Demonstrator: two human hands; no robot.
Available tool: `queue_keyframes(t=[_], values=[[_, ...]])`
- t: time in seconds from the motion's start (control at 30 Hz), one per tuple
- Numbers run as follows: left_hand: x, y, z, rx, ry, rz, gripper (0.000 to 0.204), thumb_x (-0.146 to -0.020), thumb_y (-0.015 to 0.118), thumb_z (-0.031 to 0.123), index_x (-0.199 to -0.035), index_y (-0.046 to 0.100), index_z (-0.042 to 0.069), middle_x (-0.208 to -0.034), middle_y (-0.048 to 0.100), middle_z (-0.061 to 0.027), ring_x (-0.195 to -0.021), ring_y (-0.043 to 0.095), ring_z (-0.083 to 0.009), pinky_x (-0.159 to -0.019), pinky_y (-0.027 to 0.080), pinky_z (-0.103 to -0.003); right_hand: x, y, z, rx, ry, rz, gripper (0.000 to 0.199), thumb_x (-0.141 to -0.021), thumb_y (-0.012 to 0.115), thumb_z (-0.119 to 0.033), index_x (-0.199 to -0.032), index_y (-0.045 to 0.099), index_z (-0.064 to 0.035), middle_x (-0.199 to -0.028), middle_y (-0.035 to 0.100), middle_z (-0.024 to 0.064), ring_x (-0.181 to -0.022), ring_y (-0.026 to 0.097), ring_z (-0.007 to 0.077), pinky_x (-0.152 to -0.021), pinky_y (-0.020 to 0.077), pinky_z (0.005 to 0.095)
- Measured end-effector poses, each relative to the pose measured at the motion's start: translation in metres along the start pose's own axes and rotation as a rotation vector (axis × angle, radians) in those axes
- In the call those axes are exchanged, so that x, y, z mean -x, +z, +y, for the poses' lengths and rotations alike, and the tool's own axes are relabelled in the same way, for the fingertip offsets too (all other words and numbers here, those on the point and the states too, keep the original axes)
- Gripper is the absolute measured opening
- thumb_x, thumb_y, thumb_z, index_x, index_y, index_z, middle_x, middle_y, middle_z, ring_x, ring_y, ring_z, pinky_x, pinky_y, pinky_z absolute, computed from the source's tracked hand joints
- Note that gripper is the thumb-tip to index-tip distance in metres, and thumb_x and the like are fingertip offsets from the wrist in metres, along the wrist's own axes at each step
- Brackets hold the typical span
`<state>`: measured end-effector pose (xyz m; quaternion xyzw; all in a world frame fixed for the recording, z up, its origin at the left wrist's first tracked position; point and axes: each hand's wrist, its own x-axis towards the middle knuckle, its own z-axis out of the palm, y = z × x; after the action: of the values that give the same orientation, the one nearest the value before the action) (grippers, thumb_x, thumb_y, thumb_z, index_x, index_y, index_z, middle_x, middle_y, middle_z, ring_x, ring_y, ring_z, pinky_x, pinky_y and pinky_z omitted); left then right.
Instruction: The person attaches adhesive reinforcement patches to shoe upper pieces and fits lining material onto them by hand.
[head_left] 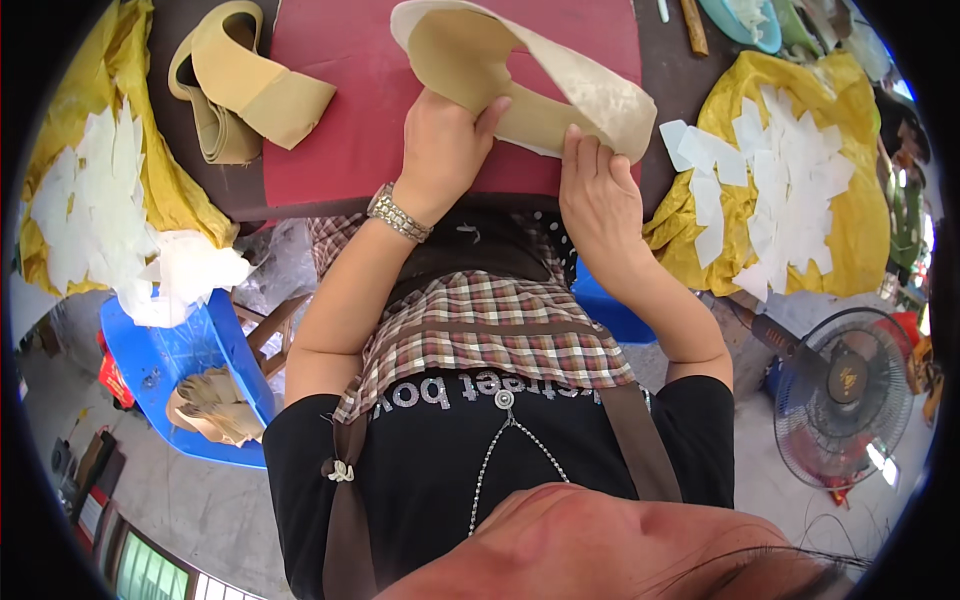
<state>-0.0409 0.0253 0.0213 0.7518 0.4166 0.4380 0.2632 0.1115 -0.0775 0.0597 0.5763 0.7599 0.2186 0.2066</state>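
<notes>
A tan piece of sheet material (540, 118), bent into an open loop and with a pale, whitish other face, is held above a red mat (340, 165). It looks like a shoe upper, though I cannot be sure. My left hand (440, 140) grips its lower left part, thumb on the tan face and the other fingers hidden behind. Farther right, my right hand (602, 190) has its fingers together on the lower edge of the same piece; its thumb is hard to make out. Left of the mat lie similar tan pieces (260, 95), curled and folded.
White cut pieces lie in heaps (90, 205) (790, 180) on yellow sacking (860, 230) at both sides. A blue bin (165, 350) holding tan pieces stands at lower left, a fan (845, 390) at lower right. A wooden stick (694, 25) and light-blue bowl (765, 35) are at far right.
</notes>
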Motion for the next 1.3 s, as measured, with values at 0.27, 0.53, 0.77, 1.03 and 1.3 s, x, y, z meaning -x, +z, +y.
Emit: queue_keyframes(t=[0.27,0.53,0.77,1.03,1.3], values=[[-0.008,-0.004,-0.021,-0.165,0.275,-0.179,0.023,-0.081,0.063,0.013,-0.103,0.061,0.005,-0.093,0.059,-0.0125,-0.082,0.059,-0.0291,-0.065,0.050,-0.040,-0.020,0.001,-0.005,-0.016,-0.070,0.018,0.049,-0.081,0.047,-0.017,-0.124,0.051,0.0063,-0.100,0.052,0.0108,-0.097,0.048,0.0222,-0.086,0.0322,0.0305],[-0.038,-0.017,-0.019,0.017,-0.158,-0.318,0.023,-0.081,0.067,0.020,-0.088,0.065,-0.002,-0.077,0.063,-0.0191,-0.068,0.062,-0.0346,-0.061,0.050,-0.040,-0.035,-0.011,-0.015,0.042,-0.071,-0.067,0.047,-0.084,0.046,-0.014,-0.127,0.050,0.0048,-0.094,0.054,0.0084,-0.087,0.050,0.0195,-0.084,0.0314,0.0294],[-0.036,-0.013,-0.020,-0.103,-0.145,-0.116,0.029,-0.076,0.072,0.024,-0.076,0.064,-0.005,-0.071,0.062,-0.0208,-0.064,0.061,-0.0369,-0.059,0.049,-0.041,-0.047,-0.015,-0.021,0.139,-0.080,-0.085,0.049,-0.085,0.043,-0.013,-0.132,0.048,0.0003,-0.087,0.054,0.0065,-0.085,0.049,0.0182,-0.080,0.0316,0.0295],[-0.060,-0.053,-0.059,-0.028,-0.128,-0.536,0.024,-0.078,0.069,0.019,-0.091,0.066,-0.002,-0.078,0.064,-0.0188,-0.066,0.062,-0.0304,-0.062,0.049,-0.034,-0.072,-0.051,0.055,-0.750,-0.447,0.055,0.059,-0.076,0.059,-0.014,-0.132,0.047,-0.0036,-0.091,0.061,0.0096,-0.088,0.057,0.0212,-0.077,0.0413,0.0326],[-0.019,-0.058,-0.019,-0.185,-0.049,-0.379,0.066,-0.064,0.077,0.038,-0.118,0.056,0.005,-0.115,0.056,-0.0138,-0.113,0.050,-0.0286,-0.100,0.035,-0.049,-0.179,-0.047,0.058,-0.592,-0.676,0.454,0.014,-0.076,0.057,-0.010,-0.087,0.065,-0.0105,-0.105,0.058,0.0046,-0.112,0.048,0.0208,-0.091,0.0350,0.0371]])
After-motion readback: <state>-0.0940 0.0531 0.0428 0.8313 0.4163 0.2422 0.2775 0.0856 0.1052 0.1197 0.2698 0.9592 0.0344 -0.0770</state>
